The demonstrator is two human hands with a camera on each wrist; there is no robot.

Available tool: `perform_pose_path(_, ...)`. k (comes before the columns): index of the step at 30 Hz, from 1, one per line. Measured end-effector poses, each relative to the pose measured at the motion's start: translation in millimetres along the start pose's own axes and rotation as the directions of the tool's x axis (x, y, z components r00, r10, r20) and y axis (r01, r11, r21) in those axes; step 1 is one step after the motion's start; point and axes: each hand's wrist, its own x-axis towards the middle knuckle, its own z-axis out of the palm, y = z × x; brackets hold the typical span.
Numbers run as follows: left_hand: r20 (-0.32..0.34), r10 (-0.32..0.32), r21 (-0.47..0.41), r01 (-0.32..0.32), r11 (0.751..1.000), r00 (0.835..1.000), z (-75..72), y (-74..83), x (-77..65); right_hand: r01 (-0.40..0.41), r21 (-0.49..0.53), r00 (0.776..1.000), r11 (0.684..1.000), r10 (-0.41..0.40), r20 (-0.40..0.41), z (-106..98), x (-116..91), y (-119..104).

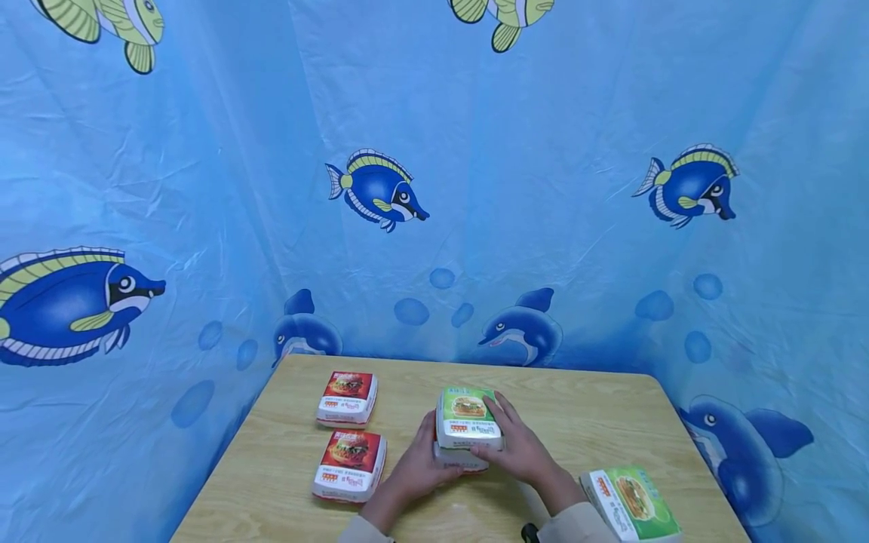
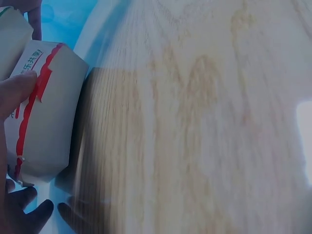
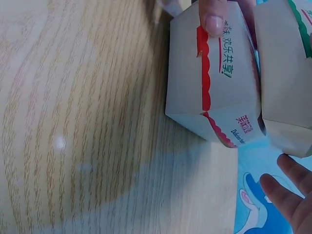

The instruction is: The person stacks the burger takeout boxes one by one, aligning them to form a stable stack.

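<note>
A green-topped burger box [image 1: 468, 413] rests on, or just above, a red-trimmed burger box [image 1: 462, 458] near the middle of the table. My left hand [image 1: 422, 461] holds the lower box from the left, its thumb [image 3: 213, 22] pressed on the near side by the red tab. From the right, my right hand [image 1: 519, 446] grips the green-topped box, thumb at its near corner. In the right wrist view the green-trimmed box [image 3: 282, 63] sits against the red-trimmed box [image 3: 214, 73]. The lower box's top is hidden.
Two red-topped burger boxes, one farther back [image 1: 346, 398] and one nearer [image 1: 349, 464], stand on the left of the wooden table [image 1: 577, 407]. Another green-topped box [image 1: 634, 501] lies at the front right, beside my right sleeve. A blue fish-print curtain [image 1: 475, 226] surrounds the table.
</note>
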Motion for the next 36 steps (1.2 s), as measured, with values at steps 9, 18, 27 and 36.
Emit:
perform_pose_path(9, -0.072, -0.103, -0.011, 0.102, 0.995, 0.992, -9.0, 5.2, -4.6, 0.02, -0.002, 0.999, 1.0, -0.02, -0.046, 5, -2, -4)
perform_pose_path(18, -0.091, -0.095, -0.004, 0.095, 0.995, 0.991, -11.6, 11.0, -2.2, 0.037, -0.045, 0.998, 0.998, -0.039, -0.059, 11, -2, -10)
perform_pose_path(27, -0.068, -0.037, 0.017, 0.038, 0.999, 0.997, -13.9, 12.4, -5.7, 0.043, -0.042, 0.998, 0.998, -0.045, -0.04, 19, -8, -11)
perform_pose_path(36, -0.08, -0.03, 0.028, 0.033, 0.999, 0.996, -9.8, 8.3, -4.7, 0.07, -0.073, 0.996, 0.995, -0.074, -0.051, 24, -13, -14)
